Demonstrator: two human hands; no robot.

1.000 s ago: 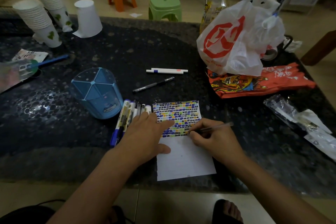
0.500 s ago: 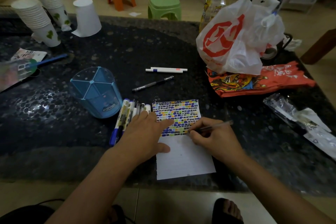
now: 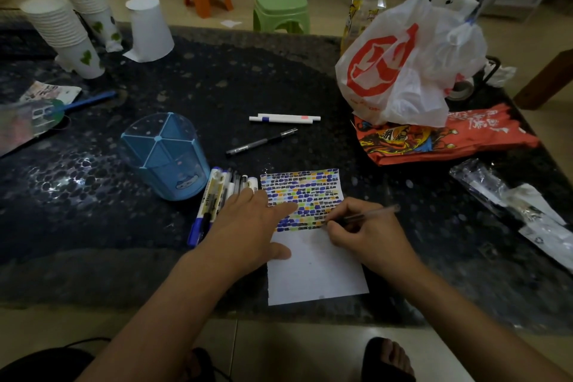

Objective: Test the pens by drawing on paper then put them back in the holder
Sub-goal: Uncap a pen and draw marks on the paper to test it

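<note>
A white sheet of paper (image 3: 313, 270) lies at the table's near edge, its upper half filled with rows of coloured marks. My right hand (image 3: 369, 236) grips a clear pen (image 3: 369, 214) with its tip on the lowest row of marks. My left hand (image 3: 248, 226) presses flat on the paper's left edge, fingers straight. Under and left of that hand lie several pens and markers (image 3: 214, 195) side by side. The blue pen holder (image 3: 167, 158) stands just left of them, with no pens in it. Farther back lie a black pen (image 3: 260, 142) and two white pens (image 3: 283, 118).
A white plastic bag (image 3: 412, 62) sits on a red packet (image 3: 440, 139) at the right. Stacked paper cups (image 3: 66, 34) stand at the back left. Clear wrappers (image 3: 521, 208) lie at the right edge. Orange and green stools stand beyond the dark table (image 3: 93, 226).
Both hands stay almost where they were. The pen tip shifts only slightly along the lowest row of marks.
</note>
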